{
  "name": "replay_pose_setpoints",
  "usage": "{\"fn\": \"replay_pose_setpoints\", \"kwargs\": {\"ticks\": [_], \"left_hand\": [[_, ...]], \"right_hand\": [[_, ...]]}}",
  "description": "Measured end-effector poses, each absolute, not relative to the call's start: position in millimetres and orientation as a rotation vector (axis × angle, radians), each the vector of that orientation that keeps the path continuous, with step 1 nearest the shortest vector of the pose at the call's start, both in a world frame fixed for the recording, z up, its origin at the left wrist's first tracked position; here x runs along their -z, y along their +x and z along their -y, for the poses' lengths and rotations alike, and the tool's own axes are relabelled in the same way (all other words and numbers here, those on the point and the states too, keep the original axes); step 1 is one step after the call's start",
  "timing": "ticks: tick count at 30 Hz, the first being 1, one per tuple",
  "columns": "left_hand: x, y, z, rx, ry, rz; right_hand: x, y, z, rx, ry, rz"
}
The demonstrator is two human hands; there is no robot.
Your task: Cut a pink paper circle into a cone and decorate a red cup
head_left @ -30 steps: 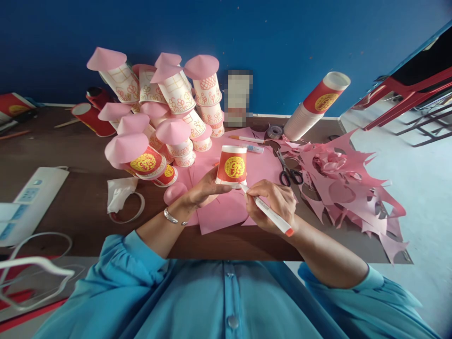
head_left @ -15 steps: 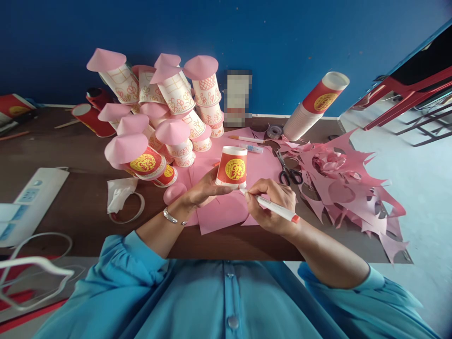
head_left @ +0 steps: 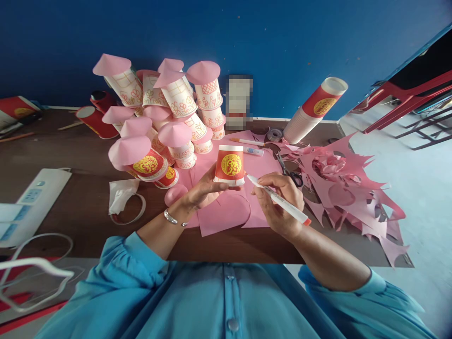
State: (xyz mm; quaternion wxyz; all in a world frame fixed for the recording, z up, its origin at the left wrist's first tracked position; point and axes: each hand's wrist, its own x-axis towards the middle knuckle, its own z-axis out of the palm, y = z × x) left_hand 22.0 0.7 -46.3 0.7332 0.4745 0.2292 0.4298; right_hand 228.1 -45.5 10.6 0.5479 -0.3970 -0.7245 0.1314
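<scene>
My left hand [head_left: 205, 190] is closed round the lower part of a red paper cup [head_left: 229, 165] with a yellow emblem, held upside down with its wide rim at the bottom. Thin marks show on the white band near that rim. In my right hand [head_left: 280, 202] is a white marker pen [head_left: 282, 202] with a red-orange end; its tip points at the cup's right side, a small distance off. Pink paper [head_left: 224, 212] lies beneath both hands. A small pink paper cone [head_left: 175, 194] rests beside my left wrist.
Several decorated cup towers [head_left: 180, 101] with pink cone roofs stand at the back left. Scissors [head_left: 291, 172], a glue stick [head_left: 253, 151], another pen [head_left: 247, 141] and a tape roll [head_left: 274, 134] lie behind. Pink scraps [head_left: 342, 188] and a cup stack [head_left: 314, 113] occupy the right; a power strip [head_left: 33, 205] sits left.
My right hand has drawn the marker right and slightly up, so its tip has come away from the cup's lower rim. The cup has shifted slightly left in my left hand.
</scene>
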Motion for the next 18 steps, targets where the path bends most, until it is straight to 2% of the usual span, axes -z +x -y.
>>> {"fn": "replay_pose_setpoints", "kwargs": {"ticks": [12,18], "left_hand": [[40,28,-3,-0.978,0.867,-0.445],[46,26,0,-0.945,0.917,-0.401]], "right_hand": [[0,228,39,-0.119,-0.877,1.757],[3,227,41,-0.127,-0.903,1.812]]}}
